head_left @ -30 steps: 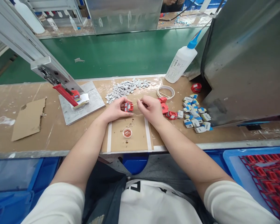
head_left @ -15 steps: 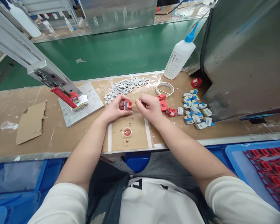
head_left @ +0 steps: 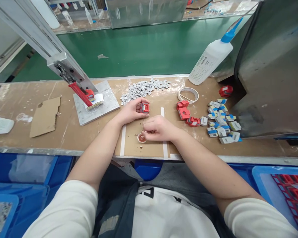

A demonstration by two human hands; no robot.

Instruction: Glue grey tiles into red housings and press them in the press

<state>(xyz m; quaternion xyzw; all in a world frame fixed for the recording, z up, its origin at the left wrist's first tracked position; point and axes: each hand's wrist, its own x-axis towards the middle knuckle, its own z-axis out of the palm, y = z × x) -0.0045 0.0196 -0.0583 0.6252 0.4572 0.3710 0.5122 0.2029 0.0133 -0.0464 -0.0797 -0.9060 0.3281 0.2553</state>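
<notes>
My left hand (head_left: 131,111) is closed on a small red plastic part (head_left: 145,107), held just above the cardboard mat (head_left: 131,145). My right hand (head_left: 157,129) is pinched shut on a thin stick whose tip is down at a small round dish of reddish liquid (head_left: 140,138) on the mat. The stick is mostly hidden by my fingers. A heap of small grey pieces (head_left: 144,88) lies just beyond my left hand.
Red parts (head_left: 186,114) and several blue-and-white parts (head_left: 222,120) lie to the right beside a tape roll (head_left: 188,95) and a white squeeze bottle (head_left: 211,58). A red-handled clamp on a metal plate (head_left: 96,107) stands left. A grey metal housing (head_left: 275,66) fills the right. Blue bins sit below the bench.
My right hand has moved away from the red part, toward me and down to the small dish. My left hand kept hold of the red part. The camera shifted left.
</notes>
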